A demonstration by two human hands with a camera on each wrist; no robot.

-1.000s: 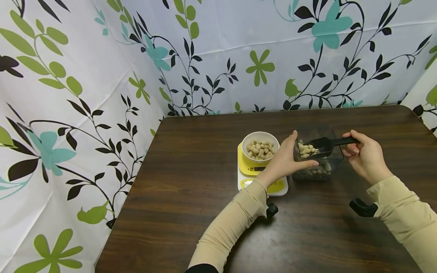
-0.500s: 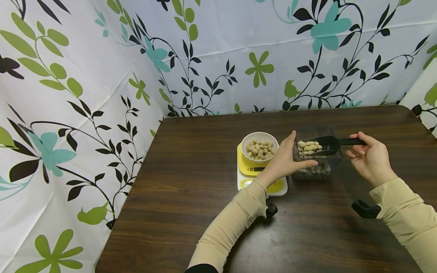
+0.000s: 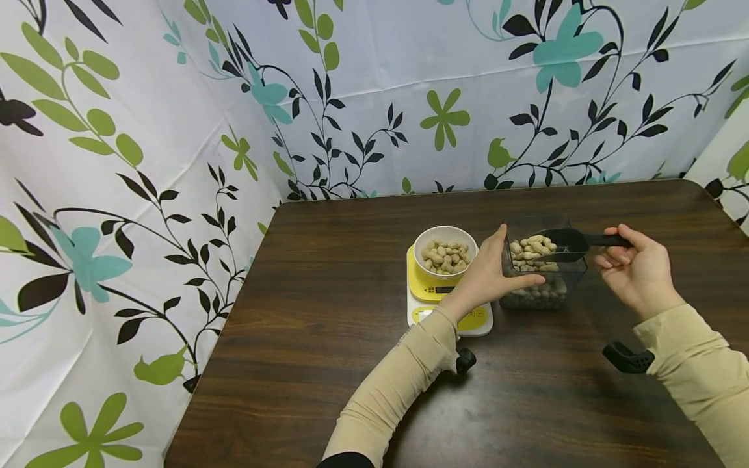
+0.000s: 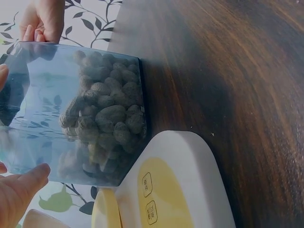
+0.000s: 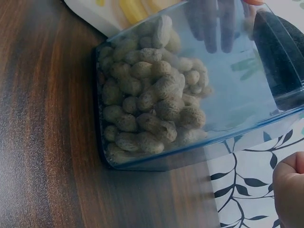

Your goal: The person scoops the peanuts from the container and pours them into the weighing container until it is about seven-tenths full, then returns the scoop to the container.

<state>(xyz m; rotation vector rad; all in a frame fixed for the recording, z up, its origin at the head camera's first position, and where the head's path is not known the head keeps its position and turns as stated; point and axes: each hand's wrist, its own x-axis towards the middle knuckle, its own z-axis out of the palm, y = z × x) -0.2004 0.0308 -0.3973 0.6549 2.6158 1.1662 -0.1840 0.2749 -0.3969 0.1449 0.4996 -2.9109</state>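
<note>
A clear, dark-tinted plastic container (image 3: 575,276) of unshelled peanuts (image 5: 152,102) stands on the table. My left hand (image 3: 488,266) grips its left side, thumb along the near wall and the other fingers against the left wall. On the other side, my right hand (image 3: 638,270) pinches the handle of a black scoop (image 3: 570,244). The scoop's blade lies level at the container's mouth, over the peanuts, its front edge pointing left. Through the wall in the left wrist view, the nuts (image 4: 107,95) fill roughly the container's lower half.
Left of the container, a yellow and white kitchen scale (image 3: 418,286) carries a white bowl (image 3: 422,263) holding peanuts (image 3: 447,257). My left forearm partly covers the scale. The dark wooden table (image 3: 328,292) meets a leaf-patterned curtain (image 3: 363,97) at its back edge.
The right hand has drawn the scoop to the right and slightly up, so more peanuts show in the container's mouth. The left hand has stayed in place on the container.
</note>
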